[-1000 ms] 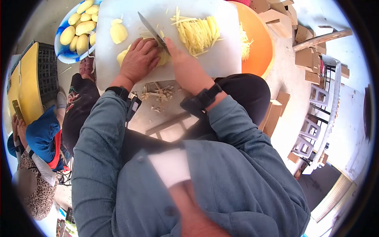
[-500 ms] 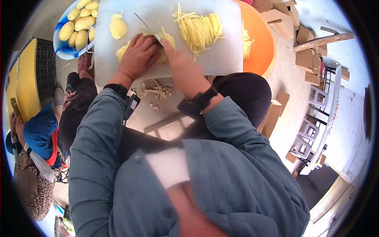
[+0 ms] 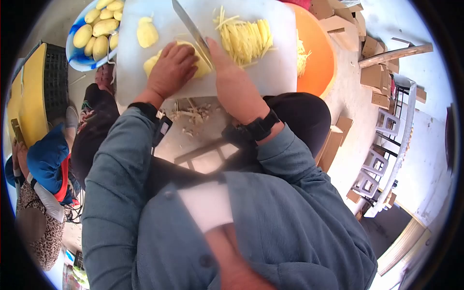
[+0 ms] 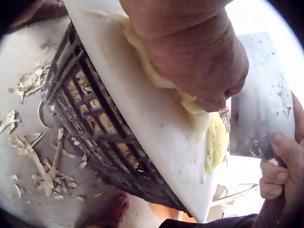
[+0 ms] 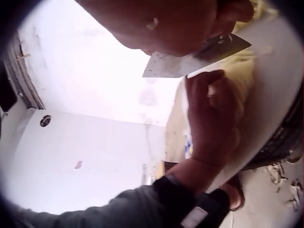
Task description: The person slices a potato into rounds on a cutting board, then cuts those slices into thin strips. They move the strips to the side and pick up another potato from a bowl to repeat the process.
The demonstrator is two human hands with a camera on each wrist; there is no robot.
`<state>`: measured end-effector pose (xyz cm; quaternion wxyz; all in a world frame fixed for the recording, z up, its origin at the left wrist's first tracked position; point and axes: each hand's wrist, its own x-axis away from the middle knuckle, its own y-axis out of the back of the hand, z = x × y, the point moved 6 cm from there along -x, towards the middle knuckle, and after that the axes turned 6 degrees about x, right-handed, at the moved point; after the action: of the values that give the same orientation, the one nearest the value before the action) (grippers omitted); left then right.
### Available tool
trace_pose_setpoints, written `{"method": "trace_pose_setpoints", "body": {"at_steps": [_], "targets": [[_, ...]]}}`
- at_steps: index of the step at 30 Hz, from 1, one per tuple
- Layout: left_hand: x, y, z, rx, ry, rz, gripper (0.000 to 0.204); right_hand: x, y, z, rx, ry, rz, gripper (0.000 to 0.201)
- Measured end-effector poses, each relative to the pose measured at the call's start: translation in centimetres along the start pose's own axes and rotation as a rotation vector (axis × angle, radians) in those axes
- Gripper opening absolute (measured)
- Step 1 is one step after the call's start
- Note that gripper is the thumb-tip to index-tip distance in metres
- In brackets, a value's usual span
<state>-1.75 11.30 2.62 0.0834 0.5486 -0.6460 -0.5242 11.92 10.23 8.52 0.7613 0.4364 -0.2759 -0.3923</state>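
Note:
My left hand [image 3: 171, 70] rests with bent fingers on sliced potato [image 3: 200, 65] near the front edge of the white cutting board [image 3: 270, 77]. Just right of it, my right hand [image 3: 234, 87] grips a broad-bladed knife [image 3: 187, 21]. In the left wrist view the blade [image 4: 261, 95] stands beside the left knuckles, raised off the board, with the right fingers [image 4: 280, 161] round its handle end. A heap of potato strips [image 3: 245, 39] lies on the board's right part. A peeled, cut potato [image 3: 146, 33] lies at its left. The right wrist view shows the blade [image 5: 190, 61] above the left hand [image 5: 213, 114].
A blue and white basin [image 3: 77, 63] of peeled potatoes stands left of the board; an orange basin [image 3: 326, 58] with strips stands right. A black crate [image 4: 102, 123] supports the board, with peelings [image 4: 42, 173] on the floor. Another person [image 3: 48, 159] sits at the left.
The right hand and knife have moved slightly right and toward the body, and the blade shows broader beside the left hand. The left hand stays on the potato.

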Motion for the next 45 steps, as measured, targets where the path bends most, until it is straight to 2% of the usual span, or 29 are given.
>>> {"method": "trace_pose_setpoints", "body": {"at_steps": [3, 5, 6, 8, 12, 14, 15, 17, 21, 23, 24, 26, 30, 32, 35, 38, 39, 41, 42, 44, 45], "targets": [[0.4, -0.3, -0.5, 0.017, -0.008, 0.01, 0.022, 0.6, -0.5, 0.2, 0.067, 0.009, -0.042, 0.077], [0.1, 0.2, -0.3, 0.006, -0.028, 0.007, 0.025, 0.3, -2.4, -0.9, 0.156, -0.063, 0.091, 0.077], [0.2, 0.3, -0.4, 0.016, -0.028, 0.012, 0.025, 0.3, -2.0, -0.7, 0.159, -0.062, 0.091, 0.077], [-0.1, 0.0, -0.3, 0.029, -0.024, 0.008, 0.025, 0.0, -0.4, -0.3, 0.035, -0.007, -0.007, 0.077], [0.4, -0.2, -0.6, 0.02, -0.03, -0.022, 0.019, 0.5, -0.8, 0.5, 0.077, 0.049, -0.064, 0.076], [0.1, -0.1, -0.4, -0.016, -0.026, -0.007, 0.015, 0.2, -2.2, -0.3, 0.191, -0.074, 0.102, 0.076], [0.2, 0.0, -0.5, -0.015, -0.025, -0.009, 0.015, 0.3, -1.9, -0.2, 0.193, -0.074, 0.102, 0.076], [0.2, 0.1, -0.5, 0.045, -0.029, -0.049, 0.023, -0.1, -0.6, 0.2, 0.053, -0.008, 0.001, 0.076], [0.3, 0.0, -0.5, 0.026, -0.013, -0.051, 0.022, 0.6, -1.0, 0.5, 0.092, 0.02, -0.05, 0.076], [0.3, -0.1, -0.4, 0.017, -0.021, -0.039, 0.021, 0.4, -2.3, -0.3, 0.182, -0.08, 0.105, 0.076], [0.4, 0.0, -0.5, 0.017, -0.023, -0.043, 0.021, 0.4, -2.0, -0.2, 0.186, -0.079, 0.103, 0.076], [0.4, -0.1, -0.5, 0.049, -0.032, -0.037, 0.021, 0.0, -0.6, 0.1, 0.043, -0.009, -0.011, 0.077], [0.2, 0.1, -0.4, 0.068, -0.007, -0.029, 0.02, 0.8, -0.7, 0.4, 0.057, 0.027, -0.073, 0.078], [0.2, 0.1, -0.4, 0.056, -0.025, -0.045, 0.02, 0.6, -2.6, -0.6, 0.15, -0.068, 0.095, 0.078], [0.0, 0.3, -0.1, 0.078, -0.031, -0.075, 0.022, 0.0, -0.1, 0.0, 0.001, -0.041, 0.014, 0.078], [0.6, -0.1, -0.6, 0.123, 0.006, -0.05, 0.021, 0.6, 0.0, 0.8, 0.034, 0.033, -0.059, 0.078], [0.3, 0.1, -0.6, 0.081, -0.013, -0.061, 0.019, 0.7, -0.6, 0.5, 0.035, 0.034, -0.067, 0.078], [-0.1, 0.7, -0.4, 0.027, -0.038, -0.085, 0.018, 0.5, -2.9, -0.7, 0.187, -0.043, 0.061, 0.077], [0.0, 0.7, -0.4, 0.038, -0.031, -0.074, 0.018, 0.2, -2.3, -0.5, 0.19, -0.037, 0.058, 0.077], [0.0, 0.2, -0.2, 0.062, -0.021, -0.062, 0.019, -0.1, -0.4, -0.3, 0.011, -0.007, -0.031, 0.076], [-0.1, 0.2, 0.1, 0.058, -0.01, -0.053, 0.019, -0.2, -0.3, 0.1, 0.009, -0.004, -0.022, 0.076]]}}
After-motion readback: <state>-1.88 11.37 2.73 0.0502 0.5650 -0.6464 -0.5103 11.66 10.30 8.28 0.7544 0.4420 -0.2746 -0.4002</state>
